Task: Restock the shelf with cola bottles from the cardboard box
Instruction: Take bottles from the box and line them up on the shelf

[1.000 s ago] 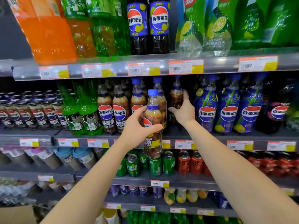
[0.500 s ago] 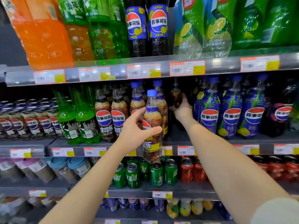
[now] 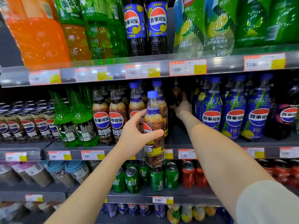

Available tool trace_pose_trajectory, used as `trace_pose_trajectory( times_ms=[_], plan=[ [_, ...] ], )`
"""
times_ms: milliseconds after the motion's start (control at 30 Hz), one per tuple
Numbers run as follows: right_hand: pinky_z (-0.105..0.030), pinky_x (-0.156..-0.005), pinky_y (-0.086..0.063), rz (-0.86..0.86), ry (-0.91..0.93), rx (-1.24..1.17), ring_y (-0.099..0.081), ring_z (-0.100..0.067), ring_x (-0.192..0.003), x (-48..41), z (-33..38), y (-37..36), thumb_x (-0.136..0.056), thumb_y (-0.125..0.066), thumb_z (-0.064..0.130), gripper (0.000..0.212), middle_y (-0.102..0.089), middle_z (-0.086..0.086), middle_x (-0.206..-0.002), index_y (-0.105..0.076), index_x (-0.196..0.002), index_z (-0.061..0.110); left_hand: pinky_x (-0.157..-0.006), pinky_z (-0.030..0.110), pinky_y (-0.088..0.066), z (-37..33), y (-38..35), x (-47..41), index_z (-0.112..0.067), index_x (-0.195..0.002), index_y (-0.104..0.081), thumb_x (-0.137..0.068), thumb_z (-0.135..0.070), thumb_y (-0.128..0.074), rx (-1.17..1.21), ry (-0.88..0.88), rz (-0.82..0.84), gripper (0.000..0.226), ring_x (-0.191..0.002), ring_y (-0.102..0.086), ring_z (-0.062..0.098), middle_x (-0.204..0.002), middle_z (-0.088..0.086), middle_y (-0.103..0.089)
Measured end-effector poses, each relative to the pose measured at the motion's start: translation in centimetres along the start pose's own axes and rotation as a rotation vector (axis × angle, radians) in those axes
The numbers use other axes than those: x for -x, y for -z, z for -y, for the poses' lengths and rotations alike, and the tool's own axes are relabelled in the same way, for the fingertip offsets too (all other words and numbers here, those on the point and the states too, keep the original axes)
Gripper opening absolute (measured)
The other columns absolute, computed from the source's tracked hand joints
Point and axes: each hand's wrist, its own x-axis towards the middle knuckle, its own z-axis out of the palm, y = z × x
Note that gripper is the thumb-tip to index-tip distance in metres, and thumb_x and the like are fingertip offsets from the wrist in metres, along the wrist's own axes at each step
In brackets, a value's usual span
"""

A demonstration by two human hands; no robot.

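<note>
I am wary here. The cola bottle (image 3: 153,126) is upright in the air, in front of the shelf (image 3: 271,153) edge and held only at mid-body. A slip on the smooth plastic would drop it onto the green cans (image 3: 157,178) below. My left hand (image 3: 134,135) has fingers and thumb wrapped round it, just left of a dark open lane. My right hand (image 3: 182,107) reaches far into that lane, at a back bottle (image 3: 176,94). I cannot tell whether those fingers grip or only press. A careless nudge could topple it.
</note>
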Motion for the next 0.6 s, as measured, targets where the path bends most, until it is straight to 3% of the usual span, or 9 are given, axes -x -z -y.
trace_pose_trajectory(
  times_ms=[167,267,367,467,533,600],
  plan=[
    [-0.037,-0.102,-0.047,0.026,-0.073,0.016,-0.055,-0.034,-0.13,1.2,1.0,0.6,-0.085,-0.08,0.022,0.098,-0.057,-0.015,-0.142,-0.018,-0.16,0.017,-0.077,0.002,-0.049,-0.4,-0.5,0.3,-0.054,-0.122,-0.055,-0.075,-0.021,-0.094,-0.008,-0.006,0.0,0.068,-0.102,-0.063,-0.019,-0.112,-0.039,-0.067],
    [-0.038,-0.101,-0.047,-0.041,-0.058,0.072,-0.056,-0.037,-0.127,3.7,1.5,1.1,-0.089,-0.071,0.015,0.075,-0.058,-0.021,-0.138,-0.033,-0.153,0.008,-0.08,0.004,-0.05,-0.8,-0.7,0.2,-0.056,-0.123,-0.056,-0.073,-0.027,-0.094,0.004,0.003,0.003,0.069,-0.106,-0.064,-0.015,-0.114,-0.034,-0.068],
    [-0.035,-0.094,-0.05,-0.087,-0.017,-0.048,-0.063,-0.036,-0.116,7.8,1.7,2.6,-0.087,-0.065,0.01,0.048,-0.068,-0.018,-0.124,-0.059,-0.134,0.009,-0.085,0.017,-0.057,-1.3,-1.2,0.0,-0.043,-0.134,-0.058,-0.071,-0.033,-0.095,0.037,0.034,0.02,0.074,-0.106,-0.07,0.0,-0.116,-0.018,-0.073],
    [-0.039,-0.088,-0.059,0.112,-0.16,-0.312,-0.07,-0.028,-0.099,11.8,2.0,5.7,-0.089,-0.059,0.007,0.032,-0.073,-0.011,-0.114,-0.07,-0.118,0.016,-0.079,0.022,-0.06,-2.1,-2.0,-0.2,-0.037,-0.138,-0.058,-0.069,-0.036,-0.095,0.096,0.094,0.011,0.078,-0.101,-0.073,0.005,-0.113,-0.009,-0.075],
    [-0.04,-0.081,-0.062,0.419,-0.243,-0.525,-0.075,-0.025,-0.092,14.4,2.1,8.6,-0.089,-0.05,-0.001,0.037,-0.076,-0.009,-0.106,-0.067,-0.118,0.015,-0.076,0.025,-0.06,-2.8,-2.4,-0.5,-0.035,-0.139,-0.057,-0.069,-0.039,-0.095,0.144,0.143,0.012,0.08,-0.1,-0.074,0.009,-0.114,-0.006,-0.074],
    [-0.043,-0.087,-0.06,0.71,-0.173,-0.618,-0.074,-0.029,-0.099,16.3,1.5,11.1,-0.084,-0.048,-0.006,0.05,-0.076,-0.01,-0.11,-0.062,-0.124,0.02,-0.074,0.025,-0.06,-3.7,-2.7,-0.7,-0.039,-0.135,-0.059,-0.069,-0.041,-0.094,0.147,0.169,0.017,0.075,-0.098,-0.074,0.008,-0.111,-0.008,-0.075]
  ],
)
